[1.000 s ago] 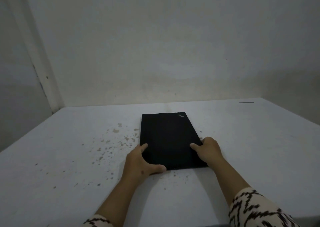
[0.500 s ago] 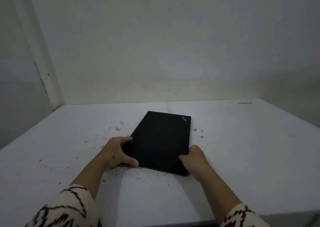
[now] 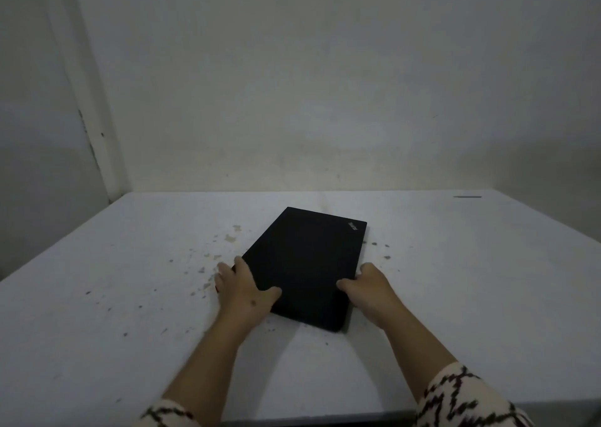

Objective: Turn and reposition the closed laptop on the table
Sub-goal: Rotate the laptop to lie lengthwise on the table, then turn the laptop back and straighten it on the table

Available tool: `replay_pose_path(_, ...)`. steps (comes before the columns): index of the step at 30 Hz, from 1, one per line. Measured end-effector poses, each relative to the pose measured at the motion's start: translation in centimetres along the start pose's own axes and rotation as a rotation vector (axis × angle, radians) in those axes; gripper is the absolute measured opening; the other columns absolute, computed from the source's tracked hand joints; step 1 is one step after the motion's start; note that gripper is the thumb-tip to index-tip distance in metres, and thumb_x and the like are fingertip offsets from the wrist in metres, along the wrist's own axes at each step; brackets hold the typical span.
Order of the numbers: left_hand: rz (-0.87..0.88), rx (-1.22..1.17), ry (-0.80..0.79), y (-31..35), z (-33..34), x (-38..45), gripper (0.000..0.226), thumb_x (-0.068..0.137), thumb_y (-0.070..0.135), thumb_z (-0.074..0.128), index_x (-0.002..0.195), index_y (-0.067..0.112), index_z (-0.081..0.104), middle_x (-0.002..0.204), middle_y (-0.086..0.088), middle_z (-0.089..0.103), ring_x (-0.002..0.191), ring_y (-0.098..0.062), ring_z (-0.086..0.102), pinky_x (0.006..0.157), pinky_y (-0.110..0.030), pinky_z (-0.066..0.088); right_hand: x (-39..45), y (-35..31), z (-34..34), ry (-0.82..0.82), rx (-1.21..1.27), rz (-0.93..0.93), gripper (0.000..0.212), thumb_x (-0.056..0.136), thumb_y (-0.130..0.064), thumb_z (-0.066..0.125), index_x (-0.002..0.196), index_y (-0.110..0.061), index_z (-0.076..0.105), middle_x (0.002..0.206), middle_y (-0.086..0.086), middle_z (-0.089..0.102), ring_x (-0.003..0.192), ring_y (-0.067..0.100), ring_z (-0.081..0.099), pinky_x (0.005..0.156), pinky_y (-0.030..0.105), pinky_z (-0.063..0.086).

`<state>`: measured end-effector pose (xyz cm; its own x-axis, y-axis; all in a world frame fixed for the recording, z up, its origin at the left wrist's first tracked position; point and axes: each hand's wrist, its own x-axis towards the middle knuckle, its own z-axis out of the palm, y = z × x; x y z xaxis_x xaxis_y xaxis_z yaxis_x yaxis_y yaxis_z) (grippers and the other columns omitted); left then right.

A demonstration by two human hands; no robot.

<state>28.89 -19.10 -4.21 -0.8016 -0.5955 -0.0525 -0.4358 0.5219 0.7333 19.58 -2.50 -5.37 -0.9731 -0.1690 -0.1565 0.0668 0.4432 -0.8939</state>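
Note:
A closed black laptop (image 3: 309, 264) lies flat on the white table (image 3: 471, 280), skewed so its far end leans to the right; a small logo sits at its far right corner. My left hand (image 3: 242, 288) grips the laptop's near left edge, thumb on the lid. My right hand (image 3: 370, 288) holds the near right edge, thumb resting on top. Both forearms reach in from the bottom of the view, with patterned sleeves at the wrists.
The table surface shows chipped paint specks (image 3: 227, 241) left of the laptop and a few to its right. A wall stands right behind the table's far edge and another on the left. A thin dark mark (image 3: 467, 196) lies at the far right. The near table edge runs along the bottom.
The laptop has turned clockwise from square to skewed, its near end swinging left. Both hands moved with it, keeping their hold on its near edges.

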Motion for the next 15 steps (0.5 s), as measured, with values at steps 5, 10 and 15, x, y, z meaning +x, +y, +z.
replay_pose_path(5, -0.232, -0.413, 0.16, 0.9, 3.0, -1.8, 0.096, 0.083, 0.019, 0.064, 0.15, 0.007, -0.005, 0.158, -0.012, -0.02, 0.148, -0.029, -0.003, 0.119, -0.043, 0.021, 3.3, 0.1, -0.2, 0.061, -0.141, -0.075, 0.042, 0.083, -0.016, 0.06, 0.121, -0.006, 0.048, 0.124, 0.015, 0.054, 0.105, 0.03, 0.059, 0.083, 0.037, 0.054)
replay_pose_path(10, -0.252, -0.561, 0.182, 2.0, 4.7, -1.9, 0.094, 0.086, 0.016, 0.059, 0.149, 0.008, -0.01, 0.156, -0.007, -0.029, 0.149, -0.027, -0.004, 0.118, -0.04, 0.021, 6.3, 0.0, -1.2, 0.104, -0.276, -0.137, 0.043, 0.08, -0.017, 0.06, 0.121, -0.005, 0.053, 0.13, 0.017, 0.051, 0.117, 0.035, 0.053, 0.097, 0.046, 0.05)
replay_pose_path(15, -0.305, -0.546, 0.25, 2.5, 5.7, -1.3, 0.094, 0.085, 0.014, 0.059, 0.149, 0.01, -0.009, 0.155, -0.007, -0.032, 0.148, -0.028, -0.005, 0.117, -0.043, 0.025, 8.8, -0.5, -1.9, 0.113, -0.408, -0.193, 0.036, 0.086, -0.019, 0.057, 0.119, -0.005, 0.055, 0.129, 0.017, 0.049, 0.118, 0.036, 0.05, 0.097, 0.042, 0.048)
